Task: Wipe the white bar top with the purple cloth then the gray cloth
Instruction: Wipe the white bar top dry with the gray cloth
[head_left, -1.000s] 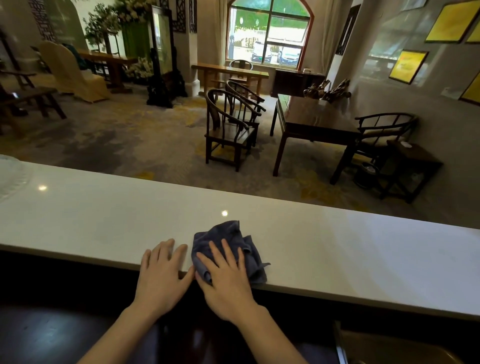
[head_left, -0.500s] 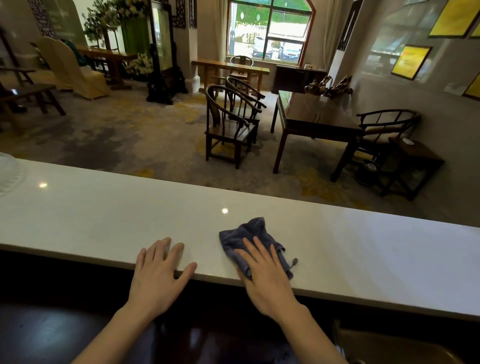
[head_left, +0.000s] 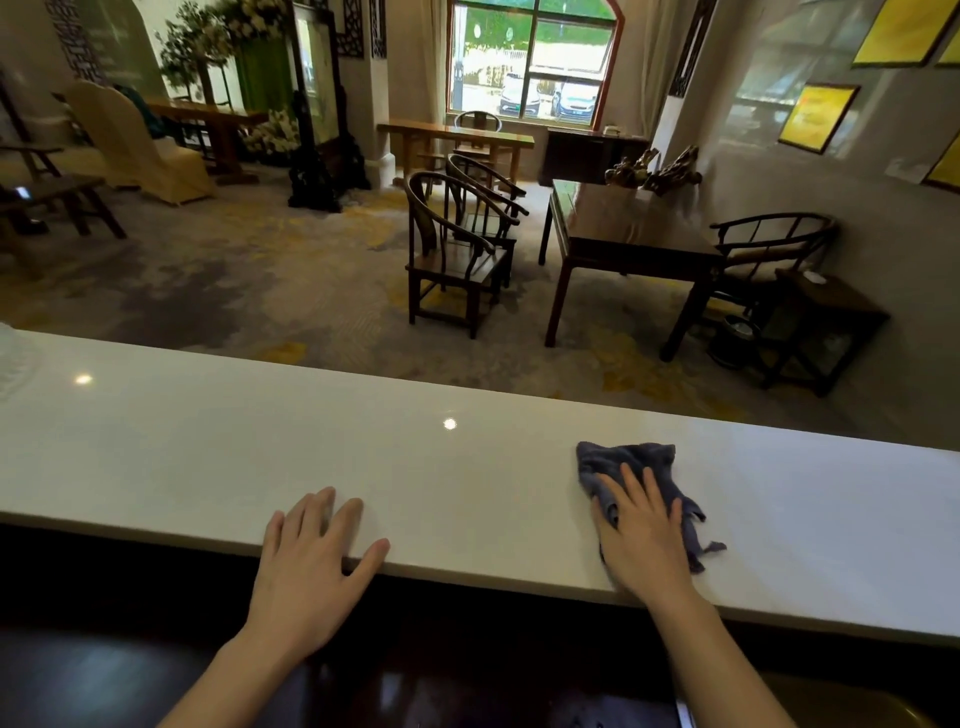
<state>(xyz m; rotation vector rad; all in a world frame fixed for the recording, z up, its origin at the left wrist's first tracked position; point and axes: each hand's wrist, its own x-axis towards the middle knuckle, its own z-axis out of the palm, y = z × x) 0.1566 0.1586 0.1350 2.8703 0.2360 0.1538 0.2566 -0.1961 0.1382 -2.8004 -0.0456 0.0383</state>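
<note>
Left hand (head_left: 311, 556): flat and empty, fingers spread, palm down on the near edge of the white worktop (head_left: 208, 457). Centre: bare worktop surface showing a small ceiling-light reflection (head_left: 450, 424). Right hand (head_left: 644, 535): open, fingers extended, pressing down on the crumpled cloth (head_left: 631, 462), whose colour reads bluish grey. The cloth lies on the worktop right of centre, close to the near edge, with its far end and right-hand fringe showing beyond the fingers.

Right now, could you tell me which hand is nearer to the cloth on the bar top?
The right hand: it lies flat on the cloth. The left hand rests on the bar top, well apart from it.
</note>
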